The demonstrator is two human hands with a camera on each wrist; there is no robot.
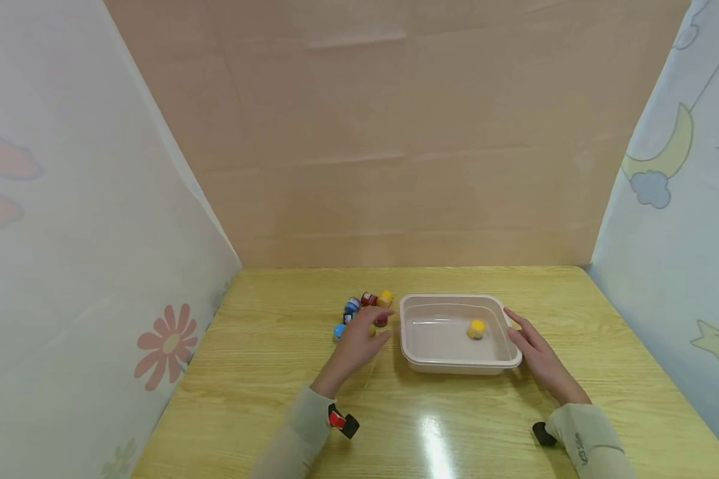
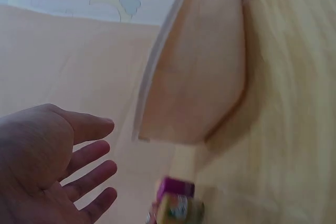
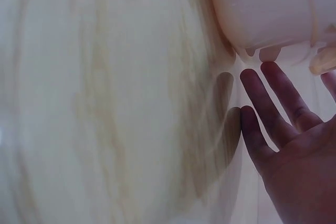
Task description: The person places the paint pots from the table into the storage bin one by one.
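My left hand (image 1: 361, 334) hovers over a cluster of small labelled pots, its fingers extended and holding nothing. Among them are a dark blue pot (image 1: 352, 305), a red pot (image 1: 368, 299), a yellow pot (image 1: 385, 298) and a light blue one (image 1: 339, 330); the hand hides part of the group. A purple piece (image 2: 175, 187) shows in the left wrist view, beside a yellowish labelled pot (image 2: 181, 209). My right hand (image 1: 537, 354) touches the right side of a pale pink plastic tub (image 1: 443, 364), fingers fairly straight. Inside the tub lies one yellow-topped pot (image 1: 477, 328).
A light wood-grain table (image 1: 263, 372) carries everything. A tan paper backdrop (image 1: 395, 133) rises behind its far edge. White printed sheets stand at either side, with a pink flower (image 1: 169, 344) on the left and a moon (image 1: 665, 150) on the right.
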